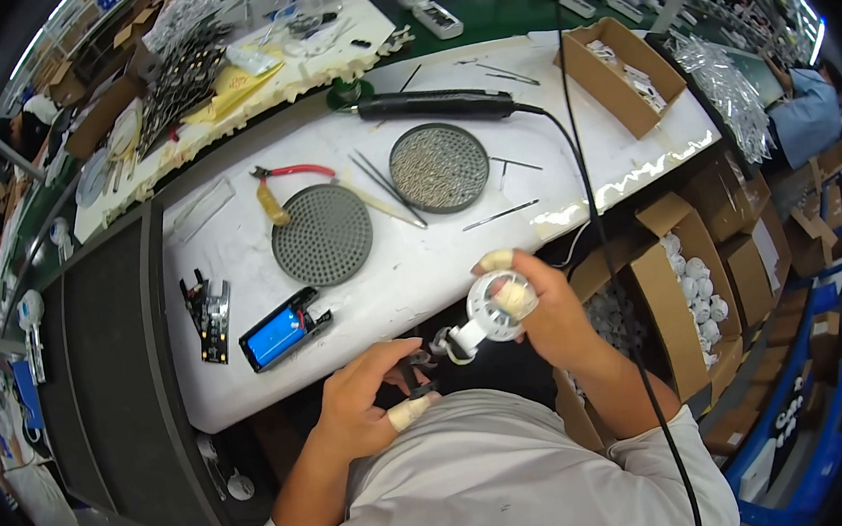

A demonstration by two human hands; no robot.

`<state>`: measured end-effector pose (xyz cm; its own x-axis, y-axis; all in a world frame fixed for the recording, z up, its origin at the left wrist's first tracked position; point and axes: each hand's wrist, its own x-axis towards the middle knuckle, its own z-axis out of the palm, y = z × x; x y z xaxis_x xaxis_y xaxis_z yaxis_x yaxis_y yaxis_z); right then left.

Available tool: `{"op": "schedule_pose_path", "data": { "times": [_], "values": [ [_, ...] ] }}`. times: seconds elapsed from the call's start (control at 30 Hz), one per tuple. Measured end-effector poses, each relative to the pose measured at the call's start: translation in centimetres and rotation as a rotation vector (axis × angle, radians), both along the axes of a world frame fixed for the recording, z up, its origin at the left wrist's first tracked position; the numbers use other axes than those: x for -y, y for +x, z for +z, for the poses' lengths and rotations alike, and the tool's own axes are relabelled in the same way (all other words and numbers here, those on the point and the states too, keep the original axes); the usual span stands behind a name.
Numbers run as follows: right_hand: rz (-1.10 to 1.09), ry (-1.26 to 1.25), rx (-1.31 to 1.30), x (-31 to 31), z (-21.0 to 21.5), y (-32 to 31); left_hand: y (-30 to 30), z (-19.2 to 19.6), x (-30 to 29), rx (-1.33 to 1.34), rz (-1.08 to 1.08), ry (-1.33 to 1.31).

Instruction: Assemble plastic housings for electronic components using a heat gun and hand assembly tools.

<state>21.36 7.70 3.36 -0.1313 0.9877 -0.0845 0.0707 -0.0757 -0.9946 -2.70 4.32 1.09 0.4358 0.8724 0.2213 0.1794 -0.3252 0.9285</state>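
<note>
Probably for a clear view, the right hand [551, 310] grips a white round part [484, 318] just off the table [407, 269], stem toward the left hand [361, 396] — which pinches a small black piece [412, 376] — with a grey tray [322, 235] within reach

The left hand [361, 396] hides part of a black piece [410, 372]. Bits [438, 166] in the right dish [394, 177] are too tiny to tell. The cord [669, 442] gets cut off.
</note>
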Motion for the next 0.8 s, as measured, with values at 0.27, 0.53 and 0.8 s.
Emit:
{"op": "schedule_pose_path", "data": {
  "times": [0.27,0.53,0.8],
  "values": [
    [-0.508,0.365,0.253,-12.5,-1.6,6.0,0.0,0.2,-1.6,0.005,0.161,0.066],
    [-0.634,1.03,0.815,-9.0,-3.5,6.4,0.0,-1.9,-3.1,-0.178,0.172,0.093],
    [-0.952,0.296,1.052,1.9,-15.5,29.7,-0.5,-2.5,-3.2,-0.295,0.16,0.148]
  ]
}}
